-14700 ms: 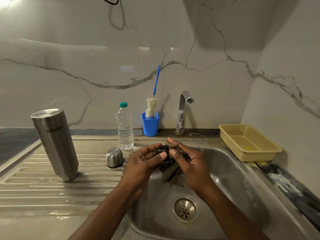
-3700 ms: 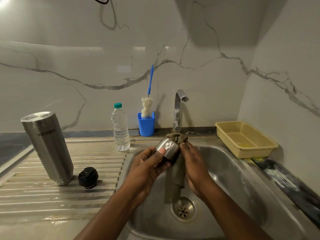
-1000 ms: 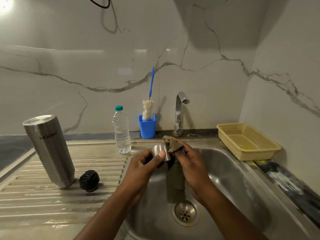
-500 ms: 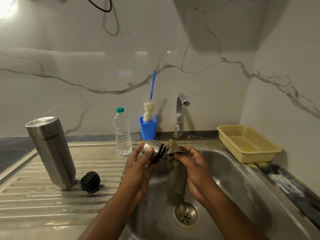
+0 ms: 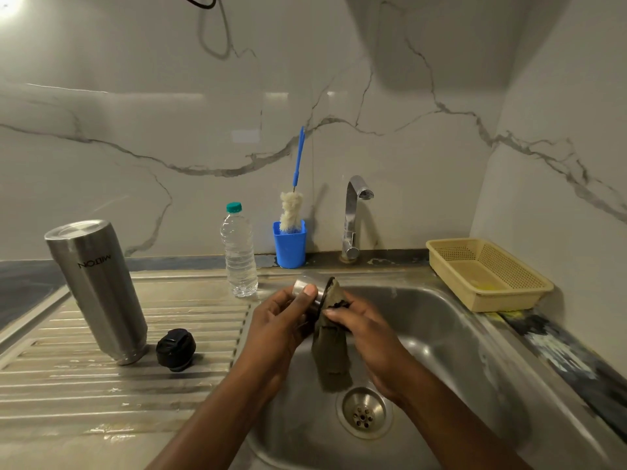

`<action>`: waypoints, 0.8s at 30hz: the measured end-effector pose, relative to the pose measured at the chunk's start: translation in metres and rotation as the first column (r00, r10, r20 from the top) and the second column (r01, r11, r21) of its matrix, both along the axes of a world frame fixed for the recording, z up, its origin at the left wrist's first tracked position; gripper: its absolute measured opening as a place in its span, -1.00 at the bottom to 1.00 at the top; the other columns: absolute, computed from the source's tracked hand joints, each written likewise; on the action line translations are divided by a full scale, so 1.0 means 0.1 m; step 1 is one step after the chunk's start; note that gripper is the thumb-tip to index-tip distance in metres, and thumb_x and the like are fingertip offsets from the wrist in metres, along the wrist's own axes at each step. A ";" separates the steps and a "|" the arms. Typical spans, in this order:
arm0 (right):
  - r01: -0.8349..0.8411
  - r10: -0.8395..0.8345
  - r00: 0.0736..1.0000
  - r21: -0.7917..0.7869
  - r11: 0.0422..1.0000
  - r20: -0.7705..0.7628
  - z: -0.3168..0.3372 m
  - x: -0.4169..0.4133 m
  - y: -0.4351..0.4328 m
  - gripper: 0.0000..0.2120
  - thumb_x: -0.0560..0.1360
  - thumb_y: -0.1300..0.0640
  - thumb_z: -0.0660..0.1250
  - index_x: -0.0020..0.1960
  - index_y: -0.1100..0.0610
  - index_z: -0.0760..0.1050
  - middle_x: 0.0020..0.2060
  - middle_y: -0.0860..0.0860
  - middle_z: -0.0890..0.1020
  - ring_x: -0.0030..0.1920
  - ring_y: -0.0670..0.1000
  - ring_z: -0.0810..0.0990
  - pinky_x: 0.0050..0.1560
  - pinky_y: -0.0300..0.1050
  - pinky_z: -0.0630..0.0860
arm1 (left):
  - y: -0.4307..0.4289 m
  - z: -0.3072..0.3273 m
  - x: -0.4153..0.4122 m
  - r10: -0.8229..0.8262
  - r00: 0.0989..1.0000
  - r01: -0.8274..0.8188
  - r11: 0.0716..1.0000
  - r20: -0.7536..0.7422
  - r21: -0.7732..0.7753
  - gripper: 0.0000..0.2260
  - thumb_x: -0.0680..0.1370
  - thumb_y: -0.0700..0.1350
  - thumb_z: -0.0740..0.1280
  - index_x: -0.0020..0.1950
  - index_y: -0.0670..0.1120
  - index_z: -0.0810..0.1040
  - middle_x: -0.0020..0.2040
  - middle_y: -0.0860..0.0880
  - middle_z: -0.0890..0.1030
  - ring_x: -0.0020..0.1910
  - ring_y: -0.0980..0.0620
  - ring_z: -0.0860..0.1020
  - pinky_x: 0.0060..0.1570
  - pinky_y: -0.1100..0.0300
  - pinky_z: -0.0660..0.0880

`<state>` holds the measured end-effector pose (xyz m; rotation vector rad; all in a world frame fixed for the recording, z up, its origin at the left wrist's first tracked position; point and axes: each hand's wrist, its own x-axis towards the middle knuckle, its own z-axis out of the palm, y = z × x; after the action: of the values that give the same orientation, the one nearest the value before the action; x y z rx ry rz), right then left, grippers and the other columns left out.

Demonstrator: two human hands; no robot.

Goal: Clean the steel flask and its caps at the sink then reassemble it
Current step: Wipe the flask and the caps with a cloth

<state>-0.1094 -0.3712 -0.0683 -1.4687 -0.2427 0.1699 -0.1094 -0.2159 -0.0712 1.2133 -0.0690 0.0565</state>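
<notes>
Head view. Step in hand, as I judge it: wiping the steel cap (image 5: pixel 306 292) over the sink (image 5: pixel 451 337).

- Left hand (image 5: pixel 276 325) grips the cap, thumb across its side, mouth turned rightward.
- Right hand (image 5: pixel 361 322) pinches the cloth (image 5: pixel 331 356) against the cap's rim; the rest hangs toward the drain.
- Flask (image 5: pixel 96 290) stands inverted on the draining board, black cap (image 5: pixel 175 349) just beside it.

Next probably a rinse; wet steel needs a firm hold.

We saw dim, warm light from a lamp glow (image 5: pixel 7 7) at the top-left corner. Soft glare streaked the marble wall (image 5: pixel 152 96) and the steel flask (image 5: pixel 96 286); a broad shadow darkened the upper right. Lines bowed near the borders.
</notes>
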 end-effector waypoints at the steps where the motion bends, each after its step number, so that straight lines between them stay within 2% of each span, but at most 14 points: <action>1: -0.025 0.026 0.999 -0.036 0.999 0.027 0.02 0.00 -0.01 -0.77 0.67 0.13 0.27 0.22 -0.05 0.64 0.01 0.00 0.73 0.08 -0.02 0.68 -0.01 -0.24 0.56 | 0.01 0.00 0.00 0.006 1.000 -0.006 1.000 -0.004 0.019 -0.71 0.59 -0.05 0.41 0.14 -0.25 0.67 -0.02 -0.23 0.71 -0.06 -0.10 0.69 0.12 -0.06 0.63; 4: -0.068 0.099 0.979 -0.174 0.982 0.177 0.03 0.04 -0.07 -0.79 0.66 0.23 0.27 0.10 -0.01 0.64 -0.03 0.03 0.69 0.02 -0.06 0.67 -0.02 -0.27 0.59 | 0.02 -0.01 0.00 0.018 1.000 -0.018 0.997 -0.002 0.072 -0.65 0.60 0.02 0.43 0.13 -0.27 0.66 0.00 -0.29 0.72 -0.02 -0.19 0.71 0.14 -0.10 0.64; 6: 0.020 0.121 0.928 -0.372 0.928 0.352 0.00 0.09 -0.10 -0.82 0.63 0.19 0.31 0.08 -0.05 0.63 0.03 -0.05 0.63 0.06 -0.09 0.61 0.04 -0.19 0.59 | 0.01 -0.02 -0.01 0.051 0.999 -0.049 0.994 -0.012 0.102 -0.58 0.58 0.09 0.43 0.11 -0.31 0.67 -0.02 -0.31 0.72 -0.06 -0.21 0.70 0.08 -0.07 0.65; 8: 0.246 0.192 0.819 -0.634 0.734 0.540 -0.06 0.14 -0.12 -0.79 0.58 0.14 0.31 0.12 -0.11 0.60 0.11 -0.15 0.56 0.15 -0.07 0.50 0.17 -0.13 0.50 | 0.00 -0.02 -0.01 0.083 0.996 -0.079 0.991 -0.037 0.112 -0.54 0.56 0.14 0.45 0.06 -0.30 0.69 -0.09 -0.28 0.72 -0.18 -0.15 0.67 -0.05 0.01 0.65; 10: 0.453 0.301 0.681 -0.708 0.542 0.667 -0.08 0.19 -0.11 -0.75 0.55 0.12 0.27 0.14 -0.15 0.58 0.15 -0.15 0.58 0.23 -0.04 0.47 0.24 -0.01 0.41 | 0.00 -0.02 -0.01 0.110 0.992 -0.103 0.988 -0.062 0.115 -0.54 0.54 0.17 0.47 0.02 -0.26 0.73 -0.14 -0.25 0.72 -0.24 -0.10 0.63 -0.11 0.05 0.64; 11: 0.495 0.326 0.641 -0.699 0.516 0.695 -0.08 0.20 -0.09 -0.75 0.55 0.11 0.24 0.14 -0.13 0.58 0.14 -0.14 0.61 0.25 -0.05 0.47 0.25 0.03 0.40 | 0.01 -0.01 0.00 0.125 0.990 -0.117 0.986 -0.063 0.119 -0.55 0.53 0.17 0.48 0.01 -0.25 0.73 -0.13 -0.26 0.72 -0.23 -0.10 0.64 -0.11 0.05 0.64; 12: 0.504 0.315 0.628 -0.680 0.532 0.712 -0.07 0.20 -0.08 -0.76 0.55 0.10 0.22 0.12 -0.12 0.57 0.12 -0.14 0.63 0.25 -0.07 0.48 0.24 0.04 0.40 | 0.02 -0.01 0.02 0.134 0.989 -0.127 0.984 -0.055 0.122 -0.56 0.53 0.16 0.49 0.00 -0.26 0.73 -0.11 -0.29 0.72 -0.21 -0.12 0.66 -0.08 0.03 0.65; 14: 0.443 0.239 0.664 -0.631 0.637 0.708 -0.09 0.19 -0.05 -0.80 0.59 0.09 0.20 0.09 -0.11 0.57 0.08 -0.14 0.61 0.21 -0.13 0.50 0.20 -0.01 0.46 | 0.03 0.00 0.02 0.127 0.992 -0.123 0.985 -0.024 0.124 -0.59 0.53 0.12 0.49 0.00 -0.26 0.73 -0.06 -0.33 0.72 -0.12 -0.16 0.69 0.02 -0.04 0.66; 16: 0.303 0.143 0.782 -0.570 0.764 0.606 -0.10 0.17 -0.04 -0.76 0.64 0.16 0.22 0.12 -0.09 0.60 0.08 -0.12 0.59 0.15 -0.20 0.52 0.14 -0.20 0.50 | 0.04 0.00 0.01 0.096 0.995 -0.097 0.982 0.010 0.162 -0.65 0.55 0.09 0.49 0.02 -0.21 0.74 -0.05 -0.29 0.73 -0.06 -0.15 0.71 0.12 -0.10 0.65; 17: 0.206 0.099 0.862 -0.522 0.828 0.497 -0.10 0.14 -0.03 -0.73 0.66 0.19 0.22 0.14 -0.10 0.62 0.08 -0.09 0.60 0.11 -0.20 0.56 0.11 -0.25 0.52 | 0.04 -0.01 0.00 0.082 0.996 -0.087 0.976 0.033 0.198 -0.70 0.55 0.07 0.48 0.04 -0.17 0.74 -0.05 -0.23 0.74 -0.03 -0.12 0.73 0.14 -0.09 0.65; 18: 0.111 0.060 0.932 -0.440 0.891 0.356 -0.08 0.12 -0.02 -0.72 0.68 0.19 0.21 0.17 -0.10 0.63 0.08 -0.06 0.64 0.09 -0.17 0.61 0.13 -0.22 0.57 | 0.05 -0.01 0.00 0.070 0.995 -0.083 0.967 0.065 0.243 -0.74 0.56 0.05 0.47 0.08 -0.12 0.74 -0.03 -0.16 0.76 0.01 -0.09 0.73 0.16 -0.05 0.66; 20: -0.025 0.036 0.998 -0.172 0.985 0.060 -0.05 0.09 -0.02 -0.72 0.70 0.16 0.21 0.25 -0.08 0.64 0.10 0.06 0.73 0.15 0.03 0.69 0.25 0.10 0.62 | 0.08 -0.01 0.01 0.040 0.990 -0.081 0.943 0.132 0.323 -0.69 0.56 0.01 0.45 0.26 -0.08 0.69 0.02 -0.10 0.76 0.08 -0.06 0.73 0.16 0.04 0.65; 22: -0.090 0.117 0.982 0.174 0.981 -0.150 -0.03 0.09 -0.04 -0.71 0.70 0.17 0.22 0.35 0.03 0.61 0.19 0.18 0.71 0.26 0.20 0.67 0.35 0.29 0.54 | 0.13 0.00 0.03 -0.017 0.990 -0.032 0.942 0.142 0.335 -0.57 0.56 -0.04 0.45 0.42 -0.05 0.58 0.11 -0.10 0.74 0.16 -0.06 0.71 0.19 0.02 0.63; 24: -0.089 0.175 0.962 0.360 0.929 -0.212 -0.01 0.09 -0.06 -0.68 0.70 0.22 0.20 0.39 0.14 0.57 0.24 0.26 0.67 0.30 0.25 0.63 0.38 0.26 0.52 | 0.16 0.01 0.04 -0.106 0.988 0.066 0.948 0.113 0.310 -0.55 0.59 -0.09 0.44 0.49 -0.01 0.51 0.20 -0.10 0.72 0.23 -0.07 0.68 0.26 -0.03 0.60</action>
<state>-0.1001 -0.3776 -0.0689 -1.0668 -0.1643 0.3934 -0.1058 -0.2003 -0.0704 1.5151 -0.2515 0.0489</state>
